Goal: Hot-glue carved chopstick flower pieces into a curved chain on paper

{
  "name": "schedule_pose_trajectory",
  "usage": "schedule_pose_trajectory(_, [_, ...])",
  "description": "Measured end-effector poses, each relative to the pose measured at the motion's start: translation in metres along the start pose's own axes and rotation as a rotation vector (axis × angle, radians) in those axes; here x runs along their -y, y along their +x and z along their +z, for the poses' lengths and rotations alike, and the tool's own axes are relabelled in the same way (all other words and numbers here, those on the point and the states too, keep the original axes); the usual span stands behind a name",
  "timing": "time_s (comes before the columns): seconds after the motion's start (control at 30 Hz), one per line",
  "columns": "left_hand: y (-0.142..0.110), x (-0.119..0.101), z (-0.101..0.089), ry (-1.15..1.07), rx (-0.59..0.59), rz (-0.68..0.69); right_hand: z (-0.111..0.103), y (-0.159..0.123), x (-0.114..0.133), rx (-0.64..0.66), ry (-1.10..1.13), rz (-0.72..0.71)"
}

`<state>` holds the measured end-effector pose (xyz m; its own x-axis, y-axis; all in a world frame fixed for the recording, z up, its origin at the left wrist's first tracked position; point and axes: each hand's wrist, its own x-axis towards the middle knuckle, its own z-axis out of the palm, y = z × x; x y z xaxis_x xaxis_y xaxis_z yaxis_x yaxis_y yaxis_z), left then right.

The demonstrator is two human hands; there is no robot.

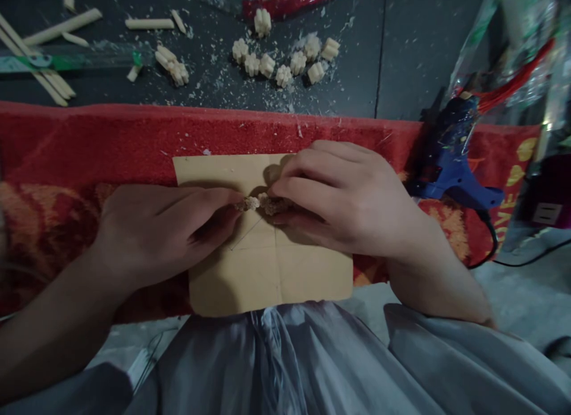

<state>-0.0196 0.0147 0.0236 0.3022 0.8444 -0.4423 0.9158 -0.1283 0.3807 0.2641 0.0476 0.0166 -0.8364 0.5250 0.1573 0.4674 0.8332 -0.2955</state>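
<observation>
Hands, left [172, 230] and right [341, 195], pinch small beige knobbly clusters [263, 203] above creased tan paper [272, 272], I see.

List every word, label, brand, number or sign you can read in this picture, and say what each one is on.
"OVE", in yellow, on the right end of the red towel.
White label on the dark packet at far right: too blurred to read.
Mark on the green-banded wrapper at upper left: too small to read.
</observation>
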Motion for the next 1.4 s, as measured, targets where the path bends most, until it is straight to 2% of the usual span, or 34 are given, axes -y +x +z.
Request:
schedule_pose_trajectory(0.1, [0.001,0.001,-0.002,0.006,0.067,0.1,0.0,0.0,0.0,0.024,0.03,0.015])
schedule_pose_trajectory(0.2, [0.001,0.0,-0.004,0.017,0.091,0.091,0.0,-0.001,0.0,0.035,0.061,0.032])
schedule_pose_trajectory(0.3, [-0.001,-0.003,0.0,0.031,0.035,0.104,0.001,-0.001,-0.001,0.053,0.064,0.031])
schedule_pose_trajectory(0.43, [-0.006,0.001,0.015,0.071,-0.25,0.186,0.002,-0.002,-0.001,0.02,0.037,0.004])
schedule_pose_trajectory(0.53, [-0.008,0.006,0.022,0.092,-0.311,0.246,0.004,-0.002,-0.001,0.001,0.018,-0.008])
schedule_pose_trajectory(0.77, [-0.005,0.005,0.024,0.112,-0.306,0.246,0.004,-0.003,-0.002,-0.006,0.001,-0.026])
schedule_pose_trajectory(1.4, [-0.004,0.004,0.026,0.13,-0.402,0.316,0.007,-0.002,-0.004,0.002,0.08,0.002])
